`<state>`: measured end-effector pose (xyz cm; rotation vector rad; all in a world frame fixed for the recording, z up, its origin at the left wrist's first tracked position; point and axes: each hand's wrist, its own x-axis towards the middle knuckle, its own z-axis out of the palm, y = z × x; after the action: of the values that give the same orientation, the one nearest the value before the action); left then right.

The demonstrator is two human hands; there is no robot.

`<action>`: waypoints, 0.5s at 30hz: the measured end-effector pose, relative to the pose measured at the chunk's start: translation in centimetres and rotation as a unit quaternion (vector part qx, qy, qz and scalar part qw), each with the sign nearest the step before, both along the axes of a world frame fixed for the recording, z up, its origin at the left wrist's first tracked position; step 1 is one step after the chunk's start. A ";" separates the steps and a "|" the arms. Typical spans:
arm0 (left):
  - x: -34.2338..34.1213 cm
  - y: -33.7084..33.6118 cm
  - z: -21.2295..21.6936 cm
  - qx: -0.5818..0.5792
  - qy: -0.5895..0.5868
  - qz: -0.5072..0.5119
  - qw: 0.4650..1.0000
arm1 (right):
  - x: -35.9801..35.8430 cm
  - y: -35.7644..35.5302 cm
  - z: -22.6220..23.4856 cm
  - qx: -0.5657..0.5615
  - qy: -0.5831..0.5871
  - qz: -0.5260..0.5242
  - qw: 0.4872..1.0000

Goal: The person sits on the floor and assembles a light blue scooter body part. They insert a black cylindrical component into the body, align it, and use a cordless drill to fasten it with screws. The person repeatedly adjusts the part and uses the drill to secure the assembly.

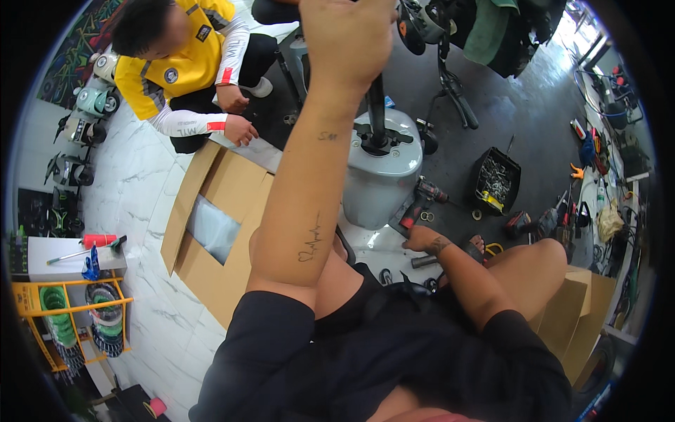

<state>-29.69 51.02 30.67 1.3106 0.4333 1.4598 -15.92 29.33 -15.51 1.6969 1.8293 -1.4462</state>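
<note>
My left hand (348,42) is raised at the top edge, its fingers curled. What it holds, if anything, is hidden or outside the picture. Below it stands a grey rounded vehicle body (383,179) with a dark upright post (376,116) rising from its top. Low on the right of that body, my right hand (424,240) is at the battery end of a red and black cordless drill (420,219). Whether its fingers grip the drill or only rest by it, I cannot tell. The drill's long bit points right.
A person in yellow (190,63) crouches at the left behind an opened cardboard box (211,281). On the right are a black tray of screws (496,179), a tape roll (477,214), another power tool (519,224) and another cardboard box (573,309). A handlebar (457,98) stands beyond.
</note>
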 end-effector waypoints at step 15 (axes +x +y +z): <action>-0.6 -0.3 0.3 0.042 0.013 0.023 0.999 | 0.3 1.3 -0.6 0.063 -0.033 0.018 0.997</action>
<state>-30.25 50.73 30.95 1.3951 0.4259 1.5141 -15.61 30.58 -16.11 1.7370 1.9422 -1.2692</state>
